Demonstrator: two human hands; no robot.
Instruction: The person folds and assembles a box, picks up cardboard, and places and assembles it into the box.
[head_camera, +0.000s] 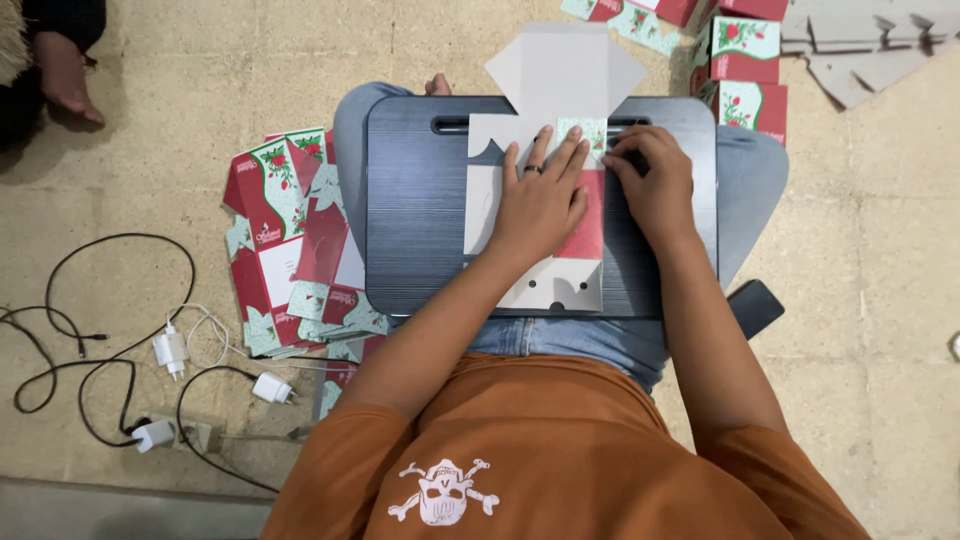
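Both hands rest on an unfolded cardboard box blank (545, 120) that lies on a dark grey lap desk (420, 200) across the person's jeans-clad legs. Left hand (540, 195) lies palm down and flat on the middle of the blank, fingers stretched forward and slightly spread, a dark ring on one finger; it grips nothing, only presses the card against the desk. Its forearm runs back diagonally toward the orange shirt. Right hand (655, 185) sits just beside the left at the blank's right edge, fingers curled down with the tips pressing near the printed green-and-red panel; whether it pinches the edge or merely pushes on it cannot be told. The right forearm comes straight back along the desk's right side.

The blank shows its plain grey inner face, with a red strip visible between the two hands and flaps reaching past the desk's far edge and toward its near edge.

On the floor to the person's left lies a heap of flat red-and-green printed blanks (295, 240). Folded boxes (745, 70) of the same print stand stacked at the upper right. White chargers (170, 350) and black cables (100, 330) sprawl at the lower left, and a dark phone (755, 305) lies by the right thigh.
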